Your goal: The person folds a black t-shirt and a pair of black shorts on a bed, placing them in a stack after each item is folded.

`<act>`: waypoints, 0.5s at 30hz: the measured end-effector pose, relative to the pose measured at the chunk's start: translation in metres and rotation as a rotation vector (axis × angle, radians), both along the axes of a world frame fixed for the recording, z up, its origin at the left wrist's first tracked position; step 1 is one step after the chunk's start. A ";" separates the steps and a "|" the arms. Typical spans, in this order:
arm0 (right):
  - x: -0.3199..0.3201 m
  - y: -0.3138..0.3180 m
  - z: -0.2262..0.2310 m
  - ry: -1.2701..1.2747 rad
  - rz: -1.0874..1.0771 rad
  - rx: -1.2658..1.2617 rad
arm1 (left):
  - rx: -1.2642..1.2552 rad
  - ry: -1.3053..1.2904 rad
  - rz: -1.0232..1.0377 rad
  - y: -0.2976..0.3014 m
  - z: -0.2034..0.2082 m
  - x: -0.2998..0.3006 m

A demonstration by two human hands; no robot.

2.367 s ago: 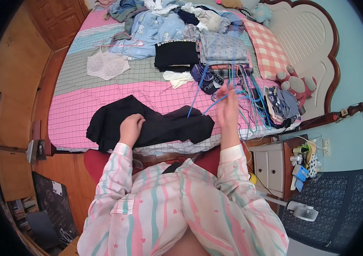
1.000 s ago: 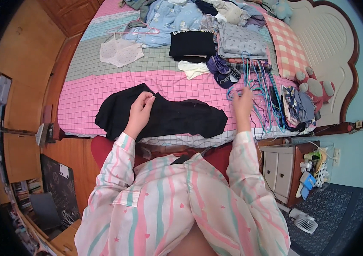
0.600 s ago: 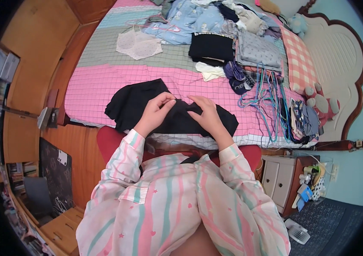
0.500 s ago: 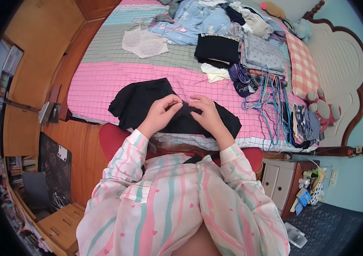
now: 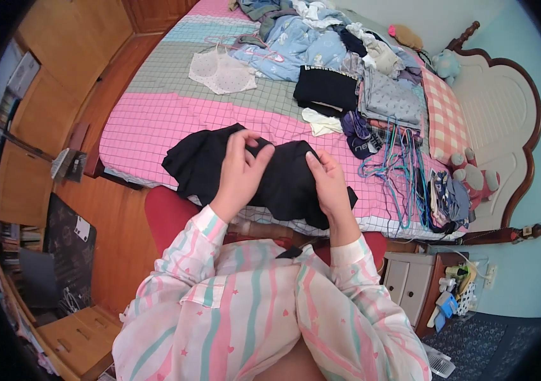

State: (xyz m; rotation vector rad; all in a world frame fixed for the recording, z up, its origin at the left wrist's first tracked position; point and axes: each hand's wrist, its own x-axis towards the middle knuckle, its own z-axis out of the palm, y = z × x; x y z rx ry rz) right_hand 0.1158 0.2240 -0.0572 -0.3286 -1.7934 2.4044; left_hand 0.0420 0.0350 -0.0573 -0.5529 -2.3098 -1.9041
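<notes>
A black garment (image 5: 283,181) lies bunched along the near edge of the bed; its exact kind is hard to make out. My left hand (image 5: 240,171) rests over its middle, the fingers curled and the thumb at a fold of the cloth. To the right, my right hand (image 5: 331,184) pinches the garment's upper edge between thumb and fingers and lifts it slightly. Part of the cloth hangs over the bed's edge toward my lap.
Beyond lie a white dotted bra (image 5: 223,73), a folded black garment (image 5: 326,89), a small pale yellow cloth (image 5: 321,122) and folded grey clothes (image 5: 392,95). Tangled blue hangers (image 5: 400,168) sit at the right, near a plush toy (image 5: 473,181). A heap of clothes (image 5: 311,41) covers the far side.
My right hand has moved right and taken hold of the garment's edge, raising it. My left hand has shifted slightly and its fingers have curled over the cloth.
</notes>
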 end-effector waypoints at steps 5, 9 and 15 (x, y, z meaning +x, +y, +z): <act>0.027 -0.014 -0.004 0.023 0.004 -0.102 | -0.137 -0.021 -0.178 0.001 0.001 0.042; 0.046 -0.011 0.002 0.053 0.019 0.043 | 0.098 -0.150 -0.219 0.004 -0.009 0.055; 0.054 0.008 0.014 0.096 -0.121 0.228 | 0.365 -0.515 -0.298 0.006 0.013 0.048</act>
